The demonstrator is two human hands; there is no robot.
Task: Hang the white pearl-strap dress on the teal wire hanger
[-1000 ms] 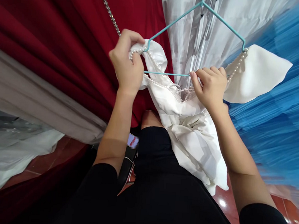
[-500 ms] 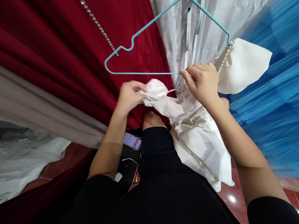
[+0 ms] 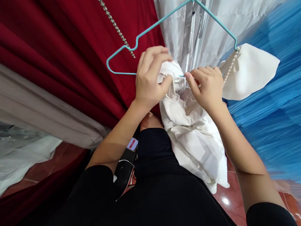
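Observation:
A white dress (image 3: 198, 141) with pearl-beaded edging hangs by one shoulder from the right end of a light-blue clothes hanger (image 3: 164, 17). Its right sleeve (image 3: 254, 71) drapes from that end on a pearl strap. My right hand (image 3: 208, 84) is closed around the hanger's bottom bar, near its middle. At the bar's left part, my left hand (image 3: 152, 74) pinches the dress's other pearl-trimmed shoulder, thumb on the beads and upper fingers raised. The white cloth there covers a piece of the bar. What lies behind the left fingers is hidden.
Red fabric (image 3: 110, 85) hangs on the left with a silvery bead chain (image 3: 111, 20) before it. Blue tulle (image 3: 278, 120) fills the right, and white cloth (image 3: 171, 27) hangs behind metal rods. A phone (image 3: 132, 144) lies on a black surface beside my leg.
My left hand has moved up and right, bringing the dress's left shoulder from below the hanger up to its bottom bar. My right hand keeps its grip on the bar.

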